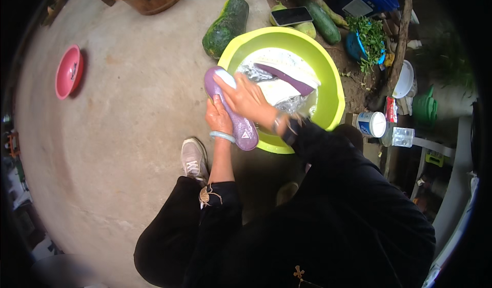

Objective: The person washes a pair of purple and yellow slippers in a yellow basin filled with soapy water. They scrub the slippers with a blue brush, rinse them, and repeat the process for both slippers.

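A wet purple shoe insole (240, 128), with a small white triangle mark at one end, is tilted over the near left rim of a lime-green basin (333, 90). My left hand (218, 116) grips its side from below. Pressed to its upper end is a pale bluish-white block (226, 79), perhaps soap, in my right hand (246, 98); the fingers partly hide it. Inside the basin, a second purple piece (285, 78) with a white side rests in sudsy water. Clear, crinkled, shiny patches show around it; I cannot tell whether they are plastic or water.
Beyond the basin are a large green gourd (226, 27), a dark-screened phone (292, 16) on pale gourds, and another long green gourd (323, 21). A pink bowl (69, 72) stands left on concrete. A wooden pole (401, 38) and a white tub (371, 124) are at right.
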`<state>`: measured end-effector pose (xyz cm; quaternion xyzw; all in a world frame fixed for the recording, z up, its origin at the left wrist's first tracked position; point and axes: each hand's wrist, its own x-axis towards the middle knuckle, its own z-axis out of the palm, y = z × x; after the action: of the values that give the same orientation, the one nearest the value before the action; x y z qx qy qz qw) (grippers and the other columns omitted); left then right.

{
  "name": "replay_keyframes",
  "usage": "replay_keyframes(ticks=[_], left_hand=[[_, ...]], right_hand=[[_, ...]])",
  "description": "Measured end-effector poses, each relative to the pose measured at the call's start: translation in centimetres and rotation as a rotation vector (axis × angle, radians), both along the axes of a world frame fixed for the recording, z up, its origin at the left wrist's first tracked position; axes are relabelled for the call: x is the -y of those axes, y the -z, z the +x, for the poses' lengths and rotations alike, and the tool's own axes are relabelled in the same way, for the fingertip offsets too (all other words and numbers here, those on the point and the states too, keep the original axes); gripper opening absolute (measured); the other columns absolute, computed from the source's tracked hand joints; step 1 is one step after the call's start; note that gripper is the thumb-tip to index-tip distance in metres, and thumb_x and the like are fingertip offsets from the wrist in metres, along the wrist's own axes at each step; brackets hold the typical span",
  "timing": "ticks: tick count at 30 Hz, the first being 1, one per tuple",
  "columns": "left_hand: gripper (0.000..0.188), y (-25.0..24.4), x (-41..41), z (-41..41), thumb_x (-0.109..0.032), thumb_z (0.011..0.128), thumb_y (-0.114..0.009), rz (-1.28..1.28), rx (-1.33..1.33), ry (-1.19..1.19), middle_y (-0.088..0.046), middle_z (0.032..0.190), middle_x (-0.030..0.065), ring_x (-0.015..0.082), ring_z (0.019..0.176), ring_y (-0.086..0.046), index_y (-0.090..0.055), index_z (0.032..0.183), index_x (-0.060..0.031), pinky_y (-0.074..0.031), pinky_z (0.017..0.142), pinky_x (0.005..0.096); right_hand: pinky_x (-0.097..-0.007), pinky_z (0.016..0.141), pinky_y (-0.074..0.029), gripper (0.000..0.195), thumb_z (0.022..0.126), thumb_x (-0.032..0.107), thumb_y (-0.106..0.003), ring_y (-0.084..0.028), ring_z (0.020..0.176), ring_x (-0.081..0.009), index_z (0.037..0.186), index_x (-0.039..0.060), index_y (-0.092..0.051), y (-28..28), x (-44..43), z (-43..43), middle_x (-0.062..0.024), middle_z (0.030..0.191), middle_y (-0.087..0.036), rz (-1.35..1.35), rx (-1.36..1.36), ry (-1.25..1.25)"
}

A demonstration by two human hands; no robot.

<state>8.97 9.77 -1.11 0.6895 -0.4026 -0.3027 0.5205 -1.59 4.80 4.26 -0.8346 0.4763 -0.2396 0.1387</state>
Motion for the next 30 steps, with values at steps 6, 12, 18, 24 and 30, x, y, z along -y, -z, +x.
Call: replay_keyframes(ticks=[6, 12, 18, 24, 30], left_hand=[[0.033, 0.2, -0.1, 0.2, -0.028, 0.100, -0.046, 0.040, 0.013, -0.005, -0.061, 0.073, 0.0227, 0.0358, 0.061, -0.055, -0.057, 0.090, 0.0018, -0.044, 0.059, 0.0436], [0.033, -1.0, 0.2, 0.0, -0.027, 0.100, -0.047, 0.040, 0.001, 0.024, -0.063, 0.079, 0.0186, 0.0278, 0.066, -0.057, -0.058, 0.092, 0.0036, -0.047, 0.064, 0.0403], [0.026, -3.9, 2.5, 2.4, -0.019, 0.098, -0.052, -0.109, -0.855, -0.285, -0.065, 0.100, 0.0147, 0.0251, 0.084, -0.066, -0.055, 0.114, 0.0013, -0.057, 0.074, 0.0371], [0.029, -3.9, 1.4, 0.6, -0.007, 0.093, -0.056, -0.067, -1.134, -0.329, -0.062, 0.111, 0.0179, 0.0288, 0.097, -0.064, -0.051, 0.119, 0.0053, -0.056, 0.085, 0.0407], [0.034, -3.8, 1.0, -0.4, 0.000, 0.090, -0.059, -0.128, -1.225, -0.335, -0.059, 0.117, 0.0173, 0.0287, 0.106, -0.061, -0.049, 0.122, 0.0061, -0.053, 0.093, 0.0420]], right_hand=[[-0.0443, 0.055, -0.050, 0.048, 0.083, 0.017, -0.061, -0.056, 0.076, -0.0368, 0.130, 0.0158, -0.053, -0.7, -4.0, 0.2, -0.0195, 0.090, -0.050, -0.021, -0.040, 0.025], [-0.0465, 0.055, -0.050, 0.043, 0.085, 0.015, -0.058, -0.057, 0.073, -0.0381, 0.127, 0.0152, -0.056, 0.0, -0.7, -0.8, -0.0210, 0.087, -0.051, -0.082, -0.021, 0.164], [-0.0422, 0.074, -0.051, 0.045, 0.087, 0.030, -0.058, -0.061, 0.080, -0.0371, 0.128, 0.0106, -0.057, -5.8, 4.6, -5.6, -0.0212, 0.090, -0.057, 0.097, 0.293, 0.397], [-0.0352, 0.080, -0.049, 0.049, 0.085, 0.029, -0.062, -0.063, 0.083, -0.0303, 0.126, 0.0013, -0.058, -3.5, 1.3, -5.8, -0.0212, 0.095, -0.064, 0.350, 0.614, 0.492], [-0.0277, 0.055, -0.050, 0.046, 0.088, 0.022, -0.061, -0.063, 0.066, -0.0177, 0.128, -0.0006, -0.054, -1.0, 2.1, -3.7, -0.0092, 0.092, -0.065, 0.865, 1.404, 0.512]])
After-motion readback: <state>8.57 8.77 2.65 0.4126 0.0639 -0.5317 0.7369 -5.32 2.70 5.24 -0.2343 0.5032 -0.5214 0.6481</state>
